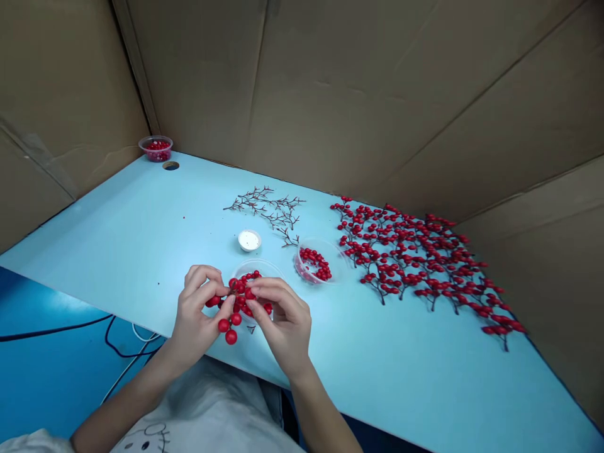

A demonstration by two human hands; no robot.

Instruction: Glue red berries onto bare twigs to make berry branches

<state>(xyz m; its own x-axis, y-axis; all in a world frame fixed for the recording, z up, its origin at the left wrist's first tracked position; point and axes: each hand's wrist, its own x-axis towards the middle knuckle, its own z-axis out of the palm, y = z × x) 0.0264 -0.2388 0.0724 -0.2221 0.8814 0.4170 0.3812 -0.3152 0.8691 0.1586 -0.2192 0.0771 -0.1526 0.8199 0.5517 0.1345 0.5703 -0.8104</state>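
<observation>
My left hand pinches a small artificial berry sprig by its dark stem, with several round red berries hanging from it. My right hand has thumb and forefinger closed on a red berry at the sprig's right side. Beneath both hands stands a clear plastic bowl of loose red berries, partly covered by the fingers and the sprig. A tiny dark twig piece shows just below the sprig. Just beyond the bowl sits a small white cup with white contents.
Bare brown twigs lie behind the cup. To the right are another clear bowl of berries and many red-berried sprigs. A third bowl stands in the far left corner by a table hole. Cardboard walls enclose the table.
</observation>
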